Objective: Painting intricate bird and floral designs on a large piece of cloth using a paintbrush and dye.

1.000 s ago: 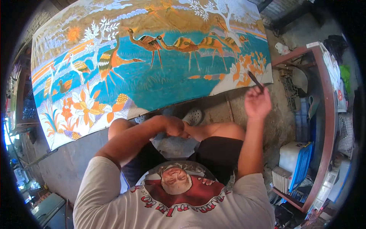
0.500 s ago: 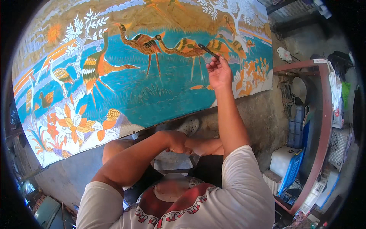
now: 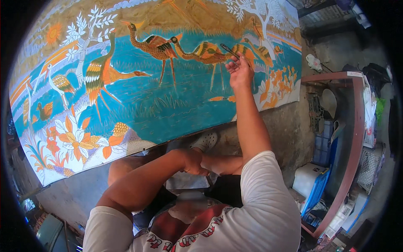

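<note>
A large painted panel [image 3: 176, 113] of orange and brown long-necked birds on blue-green water leans in front of me. My right hand [image 3: 242, 74] is raised before its right half, closed around a slim dark stick-like tool [image 3: 228, 49]. The tool's tip points up and left, near the middle bird figures; I cannot tell whether it touches the surface. My left hand [image 3: 194, 163] rests low over my bent leg, its fingers curled and partly hidden. Whether it holds anything does not show.
A reddish-brown frame [image 3: 357, 113] stands on the right, with a white and blue container [image 3: 310, 185] inside it. White wrapping and a perforated basket [image 3: 371, 170] lie beyond. My shoe [image 3: 205, 142] is under the panel's lower edge.
The view has shifted slightly, so the panel sits a little further left. My right hand has tilted and shifted a little with the dark tool; my left hand stays on the leg.
</note>
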The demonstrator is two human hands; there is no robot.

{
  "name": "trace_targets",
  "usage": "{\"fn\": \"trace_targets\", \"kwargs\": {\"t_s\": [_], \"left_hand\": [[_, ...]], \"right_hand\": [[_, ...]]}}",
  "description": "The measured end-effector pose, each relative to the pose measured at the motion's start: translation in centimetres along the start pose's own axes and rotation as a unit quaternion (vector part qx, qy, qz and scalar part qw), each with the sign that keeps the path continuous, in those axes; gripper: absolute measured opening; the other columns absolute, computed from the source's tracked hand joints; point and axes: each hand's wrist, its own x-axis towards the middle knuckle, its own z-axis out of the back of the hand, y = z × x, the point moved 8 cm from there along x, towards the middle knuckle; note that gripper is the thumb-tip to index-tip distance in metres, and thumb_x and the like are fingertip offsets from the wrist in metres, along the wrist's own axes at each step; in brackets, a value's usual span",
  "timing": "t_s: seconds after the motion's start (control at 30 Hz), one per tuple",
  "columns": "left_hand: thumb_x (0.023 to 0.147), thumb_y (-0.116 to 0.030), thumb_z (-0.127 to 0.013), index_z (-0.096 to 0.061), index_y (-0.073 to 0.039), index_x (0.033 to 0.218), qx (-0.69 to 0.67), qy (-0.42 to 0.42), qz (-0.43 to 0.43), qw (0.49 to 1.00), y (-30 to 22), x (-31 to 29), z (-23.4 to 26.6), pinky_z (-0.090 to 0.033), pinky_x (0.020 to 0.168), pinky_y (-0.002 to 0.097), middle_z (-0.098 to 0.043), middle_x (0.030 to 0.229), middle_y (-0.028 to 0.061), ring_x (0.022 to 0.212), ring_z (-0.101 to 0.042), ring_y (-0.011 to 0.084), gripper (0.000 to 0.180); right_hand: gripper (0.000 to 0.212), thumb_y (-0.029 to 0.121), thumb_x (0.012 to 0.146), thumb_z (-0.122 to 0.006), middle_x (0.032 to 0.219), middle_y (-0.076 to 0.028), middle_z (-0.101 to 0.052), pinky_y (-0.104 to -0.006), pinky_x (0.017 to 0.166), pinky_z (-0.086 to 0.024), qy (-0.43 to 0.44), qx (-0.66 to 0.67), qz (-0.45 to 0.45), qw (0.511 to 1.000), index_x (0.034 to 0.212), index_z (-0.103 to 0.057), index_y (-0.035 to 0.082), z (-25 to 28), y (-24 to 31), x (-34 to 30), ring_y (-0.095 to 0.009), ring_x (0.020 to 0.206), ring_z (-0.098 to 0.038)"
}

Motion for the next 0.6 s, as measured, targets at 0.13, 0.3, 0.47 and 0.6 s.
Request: {"fn": "trace_targets", "kwargs": {"t_s": [0.13,0.3,0.47,0.6], "left_hand": [[0.100,-0.077,-0.050,-0.079,0.006,0.089,-0.005,0.001,-0.002,1.000,-0.1,0.1,0.1,-0.056,0.090,0.0502,-0.077,0.092,0.0240,0.096,-0.074,0.0403,0.088],[0.099,-0.077,-0.051,-0.078,0.008,0.090,-0.001,0.010,0.006,1.000,0.0,0.4,0.1,-0.056,0.091,0.0501,-0.077,0.091,0.0248,0.098,-0.074,0.0395,0.089],[0.099,-0.078,-0.049,-0.078,0.008,0.087,0.005,0.005,-0.008,1.000,-0.2,0.2,0.3,-0.057,0.090,0.0501,-0.076,0.089,0.0248,0.095,-0.074,0.0394,0.091],[0.092,-0.073,-0.066,-0.079,0.007,0.097,-0.019,0.002,0.015,1.000,0.1,0.3,0.5,-0.060,0.086,0.0452,-0.077,0.098,0.0254,0.093,-0.076,0.0377,0.081]], "right_hand": [[0.037,0.020,0.105,-0.069,0.109,-0.013,-0.073,-0.0391,0.073,-0.065,0.035,-0.069,0.017,0.997,0.137,-0.066,0.002,-0.5,-0.2,0.0,-0.020,0.081,-0.069],[0.035,0.016,0.105,-0.069,0.113,-0.015,-0.076,-0.0362,0.070,-0.066,0.055,-0.154,0.028,0.986,0.137,-0.067,0.002,-0.9,-0.8,-0.2,-0.017,0.078,-0.071],[0.029,0.011,0.107,-0.065,0.109,-0.014,-0.078,-0.0325,0.062,-0.065,0.065,-0.191,0.051,0.978,0.133,-0.071,0.002,-1.5,-1.3,0.2,-0.014,0.075,-0.069],[0.029,0.011,0.107,-0.065,0.111,-0.014,-0.078,-0.0322,0.062,-0.065,0.062,-0.195,0.046,0.978,0.133,-0.071,0.001,-1.5,-1.8,0.3,-0.014,0.075,-0.069]]}}
